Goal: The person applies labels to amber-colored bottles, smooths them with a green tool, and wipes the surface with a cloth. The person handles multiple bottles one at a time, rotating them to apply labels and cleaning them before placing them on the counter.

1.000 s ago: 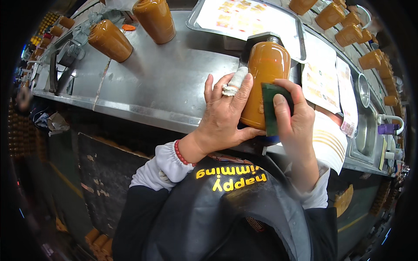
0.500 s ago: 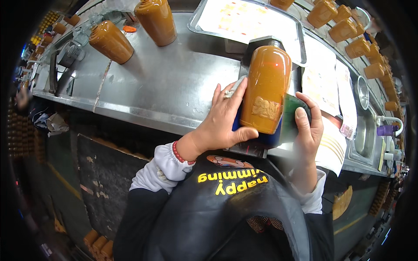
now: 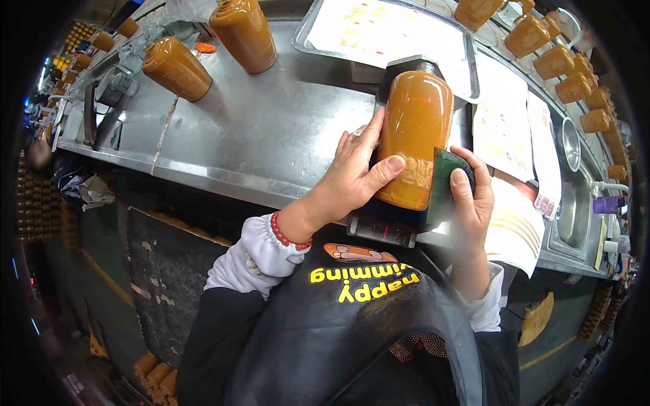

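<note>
Between left fingers (image 3: 371,134) and right fingers (image 3: 462,186): brown bottle (image 3: 416,122).

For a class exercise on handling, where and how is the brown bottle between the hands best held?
Probably take the brown bottle at mid-body, from its left: that long, rounded side suits curved fingers, with the thumb on its upper face, much as the left hand rests. Near the base, the green sheet in the right hand partly covers the right side.

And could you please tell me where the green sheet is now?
In the head view, the green sheet is right of centre, in the right hand, along the brown bottle's lower right side.
</note>
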`<state>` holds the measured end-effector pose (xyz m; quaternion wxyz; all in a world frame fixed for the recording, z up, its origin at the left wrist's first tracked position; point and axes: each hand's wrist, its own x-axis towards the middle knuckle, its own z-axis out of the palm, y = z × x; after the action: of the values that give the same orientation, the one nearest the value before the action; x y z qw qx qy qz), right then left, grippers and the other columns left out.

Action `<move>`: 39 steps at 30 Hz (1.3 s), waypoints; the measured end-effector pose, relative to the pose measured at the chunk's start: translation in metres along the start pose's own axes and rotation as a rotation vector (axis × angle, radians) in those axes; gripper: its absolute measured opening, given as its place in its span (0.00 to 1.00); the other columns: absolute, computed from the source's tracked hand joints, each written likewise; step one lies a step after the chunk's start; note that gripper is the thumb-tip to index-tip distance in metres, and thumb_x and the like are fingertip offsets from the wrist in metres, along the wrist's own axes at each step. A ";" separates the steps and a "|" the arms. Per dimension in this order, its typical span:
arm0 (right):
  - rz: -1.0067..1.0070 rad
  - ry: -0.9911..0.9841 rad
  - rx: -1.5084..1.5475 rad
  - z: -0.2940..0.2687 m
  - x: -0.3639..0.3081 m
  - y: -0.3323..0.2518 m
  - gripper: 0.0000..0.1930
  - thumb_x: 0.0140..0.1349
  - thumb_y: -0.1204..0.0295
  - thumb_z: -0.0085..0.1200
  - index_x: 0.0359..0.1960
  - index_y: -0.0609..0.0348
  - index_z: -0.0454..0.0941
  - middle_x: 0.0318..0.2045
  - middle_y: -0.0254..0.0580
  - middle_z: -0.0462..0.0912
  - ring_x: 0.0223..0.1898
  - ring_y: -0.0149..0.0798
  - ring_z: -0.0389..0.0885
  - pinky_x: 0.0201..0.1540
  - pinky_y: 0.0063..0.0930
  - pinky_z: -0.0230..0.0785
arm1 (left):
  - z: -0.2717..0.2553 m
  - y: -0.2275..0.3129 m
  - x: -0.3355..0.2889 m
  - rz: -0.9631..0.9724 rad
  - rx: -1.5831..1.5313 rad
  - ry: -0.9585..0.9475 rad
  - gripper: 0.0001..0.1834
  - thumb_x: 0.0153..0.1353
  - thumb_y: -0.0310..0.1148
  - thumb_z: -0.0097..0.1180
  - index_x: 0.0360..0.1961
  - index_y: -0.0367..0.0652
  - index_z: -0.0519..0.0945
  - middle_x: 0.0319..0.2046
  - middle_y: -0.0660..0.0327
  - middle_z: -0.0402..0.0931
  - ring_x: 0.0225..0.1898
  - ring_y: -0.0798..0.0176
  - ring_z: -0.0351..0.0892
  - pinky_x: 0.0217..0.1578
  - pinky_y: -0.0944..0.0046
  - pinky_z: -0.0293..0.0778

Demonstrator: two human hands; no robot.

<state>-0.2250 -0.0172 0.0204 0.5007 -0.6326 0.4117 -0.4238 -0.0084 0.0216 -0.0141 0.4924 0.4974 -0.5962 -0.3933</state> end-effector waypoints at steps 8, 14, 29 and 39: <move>-0.037 -0.003 0.020 0.000 0.000 0.002 0.17 0.75 0.68 0.51 0.58 0.66 0.75 0.49 0.41 0.80 0.50 0.31 0.77 0.56 0.24 0.68 | 0.002 -0.002 0.003 -0.036 -0.114 0.005 0.53 0.69 0.60 0.51 0.75 0.26 0.46 0.70 0.33 0.59 0.73 0.39 0.56 0.73 0.43 0.40; -0.017 -0.005 0.047 -0.001 0.000 0.003 0.17 0.75 0.68 0.51 0.58 0.66 0.75 0.47 0.41 0.80 0.49 0.30 0.77 0.55 0.23 0.68 | 0.002 -0.003 0.003 -0.071 -0.092 -0.017 0.57 0.65 0.58 0.60 0.76 0.27 0.45 0.71 0.30 0.56 0.72 0.37 0.55 0.73 0.46 0.45; -0.857 -0.132 -0.673 0.010 0.005 -0.020 0.18 0.50 0.79 0.68 0.45 0.57 0.84 0.33 0.37 0.76 0.33 0.41 0.74 0.41 0.35 0.65 | 0.007 0.021 -0.019 0.331 0.752 0.071 0.58 0.56 0.47 0.69 0.78 0.37 0.47 0.73 0.36 0.54 0.72 0.34 0.58 0.72 0.31 0.37; -0.026 0.016 0.090 0.004 -0.007 -0.002 0.11 0.72 0.69 0.57 0.47 0.65 0.76 0.34 0.35 0.80 0.36 0.25 0.76 0.40 0.19 0.71 | 0.009 0.000 -0.029 0.448 0.753 0.164 0.49 0.61 0.49 0.65 0.76 0.41 0.54 0.66 0.47 0.69 0.72 0.36 0.61 0.73 0.33 0.35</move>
<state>-0.2232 -0.0096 0.0207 0.5198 -0.6113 0.3880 -0.4534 -0.0170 0.0499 -0.0219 0.3958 0.5299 -0.7500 0.0084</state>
